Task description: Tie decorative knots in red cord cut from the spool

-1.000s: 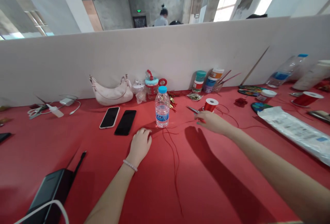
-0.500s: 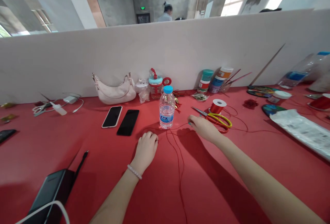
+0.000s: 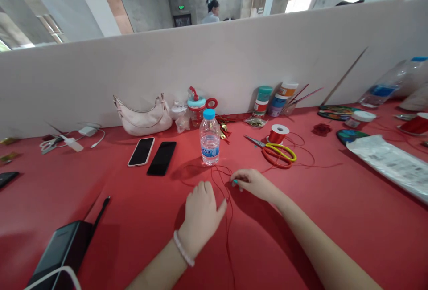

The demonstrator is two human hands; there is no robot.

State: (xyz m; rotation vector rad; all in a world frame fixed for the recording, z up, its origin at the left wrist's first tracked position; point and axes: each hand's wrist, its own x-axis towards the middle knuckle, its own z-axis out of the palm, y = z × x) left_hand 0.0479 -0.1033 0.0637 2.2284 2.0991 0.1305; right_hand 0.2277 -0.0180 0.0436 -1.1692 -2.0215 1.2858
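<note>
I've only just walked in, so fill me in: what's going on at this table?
A person has both hands at a thin red cord on the red table. The left hand is palm down, thumb beside the cord; the right hand is close by, though whether its fingers grip it is unclear. A water bottle stands just beyond, and scissors lie beside a spool.

I see the person's bare forearms (image 3: pixel 314 236) angled inward: left grip (image 3: pixel 200 212) back-up, thumb (image 3: pixel 221 210) spread toward the right grip (image 3: pixel 254 184), just beside it, fingers (image 3: pixel 241 173) bent.
</note>
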